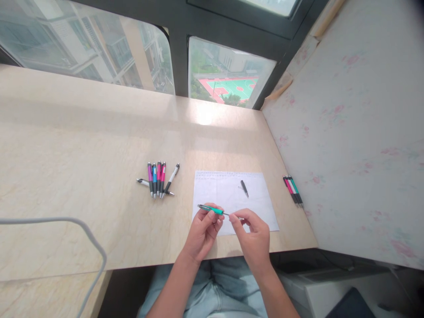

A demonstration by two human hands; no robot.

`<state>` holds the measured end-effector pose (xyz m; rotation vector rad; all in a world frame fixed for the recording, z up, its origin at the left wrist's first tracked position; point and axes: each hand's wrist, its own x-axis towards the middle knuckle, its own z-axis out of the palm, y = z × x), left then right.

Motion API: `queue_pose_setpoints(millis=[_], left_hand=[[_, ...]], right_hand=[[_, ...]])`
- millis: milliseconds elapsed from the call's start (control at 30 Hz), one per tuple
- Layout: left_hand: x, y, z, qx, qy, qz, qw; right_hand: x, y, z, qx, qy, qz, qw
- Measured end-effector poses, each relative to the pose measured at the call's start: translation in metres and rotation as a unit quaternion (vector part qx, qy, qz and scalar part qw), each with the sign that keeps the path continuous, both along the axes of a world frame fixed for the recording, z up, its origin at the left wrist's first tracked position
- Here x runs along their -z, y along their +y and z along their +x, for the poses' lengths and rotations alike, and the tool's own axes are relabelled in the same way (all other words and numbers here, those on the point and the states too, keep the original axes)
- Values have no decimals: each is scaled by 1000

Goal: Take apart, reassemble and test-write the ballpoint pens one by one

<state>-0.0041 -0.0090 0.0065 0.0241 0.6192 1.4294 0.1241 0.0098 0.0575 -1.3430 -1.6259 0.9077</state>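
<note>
My left hand (202, 229) is closed round a teal pen barrel (212, 209), held level over the near edge of a white sheet of paper (232, 194). My right hand (253, 234) pinches a thin refill (232, 215) that sticks out of the barrel's right end. A small black pen tip piece (244, 188) lies loose on the paper, beyond my hands.
Several pens (159, 179), pink, blue, purple and white, lie in a fan on the beige desk (82, 176) left of the paper. A few more pens (293, 190) lie by the right wall. A grey cable (82, 229) curves across the near left. Windows are beyond the desk.
</note>
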Motion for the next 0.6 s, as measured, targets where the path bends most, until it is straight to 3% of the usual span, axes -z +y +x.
queue_pose_setpoints(millis=[133, 233, 400, 600], left_hand=[[1, 1, 0, -10, -7, 0, 1000], [2, 2, -1, -25, -16, -12, 999], [3, 3, 0, -25, -16, -19, 999], [5, 2, 0, -26, -16, -20, 999]], right_hand=[[2, 4, 9, -81, -4, -7, 997], [9, 17, 25, -109, -92, 2, 990], [26, 62, 46, -56, -359, 96, 927], [36, 96, 34, -61, -470, 119, 872]])
